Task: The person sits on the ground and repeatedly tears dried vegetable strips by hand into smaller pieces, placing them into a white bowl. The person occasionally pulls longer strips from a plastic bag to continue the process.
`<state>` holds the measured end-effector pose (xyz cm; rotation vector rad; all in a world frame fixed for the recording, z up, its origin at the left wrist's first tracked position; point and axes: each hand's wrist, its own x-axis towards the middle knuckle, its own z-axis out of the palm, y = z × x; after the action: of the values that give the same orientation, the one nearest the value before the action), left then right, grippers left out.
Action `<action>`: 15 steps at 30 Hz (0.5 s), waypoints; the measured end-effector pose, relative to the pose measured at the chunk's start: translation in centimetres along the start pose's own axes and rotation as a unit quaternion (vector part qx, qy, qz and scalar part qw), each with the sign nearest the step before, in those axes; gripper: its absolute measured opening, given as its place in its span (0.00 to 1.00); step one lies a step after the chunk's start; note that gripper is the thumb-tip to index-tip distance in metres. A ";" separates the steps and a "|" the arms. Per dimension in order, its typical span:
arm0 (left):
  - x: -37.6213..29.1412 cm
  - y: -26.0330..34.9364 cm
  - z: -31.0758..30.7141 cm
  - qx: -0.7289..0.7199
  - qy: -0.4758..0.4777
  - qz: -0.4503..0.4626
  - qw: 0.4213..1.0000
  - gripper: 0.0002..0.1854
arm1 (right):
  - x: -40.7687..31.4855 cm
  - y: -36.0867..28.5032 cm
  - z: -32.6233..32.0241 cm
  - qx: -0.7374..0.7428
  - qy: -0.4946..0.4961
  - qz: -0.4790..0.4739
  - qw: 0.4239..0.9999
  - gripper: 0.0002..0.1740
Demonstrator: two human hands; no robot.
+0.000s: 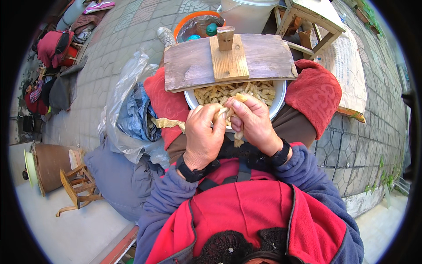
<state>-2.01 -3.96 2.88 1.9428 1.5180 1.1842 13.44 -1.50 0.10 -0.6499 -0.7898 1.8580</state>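
Both my hands pinch a pale yellowish, twisted strip of plant-like material (239, 135) above my lap. Fingers and thumb of my left hand (206, 132) close on it, with a longer strip trailing out to the left. My right hand (254, 120) grips the same piece close beside, its end hanging down between the hands. Just beyond them a white basin (280, 95) on my lap holds many short, similar pieces (219, 92). Across the basin's far part lies a wooden board (191, 64) with an upright wooden block (226, 38) on it.
Red cloths (319, 92) cover my knees. On the left lies a clear plastic bag (127, 79) with blue material inside. Ahead stand an orange-rimmed bucket (181, 24), a white bucket (249, 15) and a wooden stool (313, 16). A small wooden chair (71, 189) is at lower left. Another person (36, 95) sits far left.
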 end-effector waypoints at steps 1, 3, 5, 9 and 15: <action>0.3 0.1 0.3 0.070 0.018 0.067 0.995 0.05 | 0.2 -0.1 -0.4 0.090 0.007 0.048 0.995 0.07; 0.9 0.3 0.7 0.107 0.008 0.126 0.986 0.10 | 0.6 -0.1 -1.0 0.130 0.057 0.097 0.985 0.06; 1.4 0.2 1.0 0.119 0.005 0.166 0.979 0.11 | 0.9 -0.1 -1.5 0.158 0.064 0.104 0.980 0.06; 2.3 -0.7 1.4 0.104 -0.031 0.163 0.981 0.11 | 1.2 -0.2 -1.9 -0.024 0.083 0.045 0.995 0.04; 2.5 -2.0 1.6 -0.070 -0.064 0.004 0.996 0.07 | 0.8 -1.5 -1.6 -0.199 0.026 -0.003 0.980 0.11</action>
<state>-1.76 -0.70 1.42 1.8950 1.3280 1.1161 15.18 0.06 0.12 -0.9413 -1.1412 1.6799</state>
